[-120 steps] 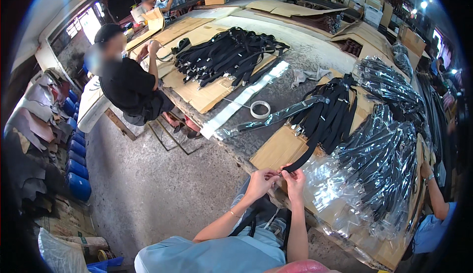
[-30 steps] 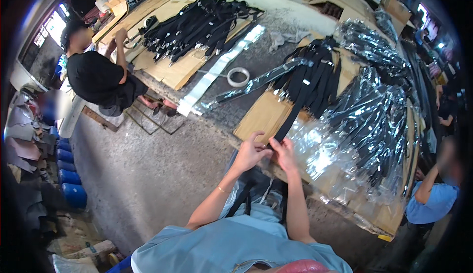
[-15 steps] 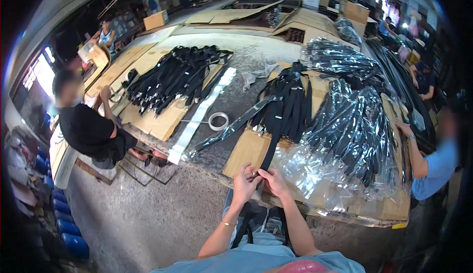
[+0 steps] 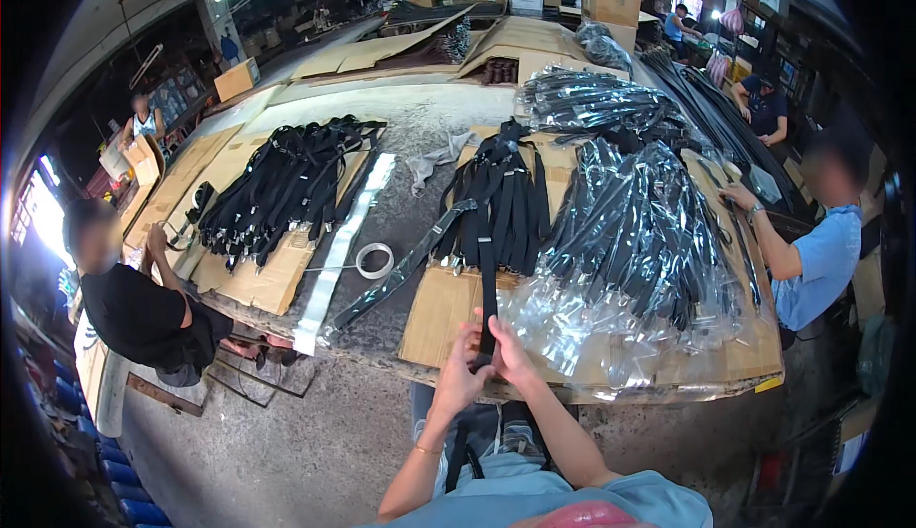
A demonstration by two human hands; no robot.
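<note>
A black suspender strap point(image 4: 488, 289) runs from a pile of black suspenders point(image 4: 520, 206) toward me, over cardboard at the table's near edge. My left hand point(image 4: 458, 375) is closed around its lower end from the left, fingers curled. My right hand point(image 4: 512, 354) meets it from the right, its fingers along the strap and its thumb near the end. The end itself is mostly hidden between the hands. To the right lie suspenders in clear plastic sleeves point(image 4: 634, 232); the sleeves' loose ends reach close to my right hand.
At the left lies another suspender pile point(image 4: 286, 185). A tape roll point(image 4: 374, 261) and a silvery-white strip point(image 4: 343, 251) rest between the piles. A grey cloth point(image 4: 437, 161) lies farther back. One person point(image 4: 138, 289) is at the left, another point(image 4: 811, 242) at the right.
The view has shifted, moving the scene leftward. My hands have gone from a fingertip pinch at the strap's end to a fuller grip around it, with the right fingers now extended upward.
</note>
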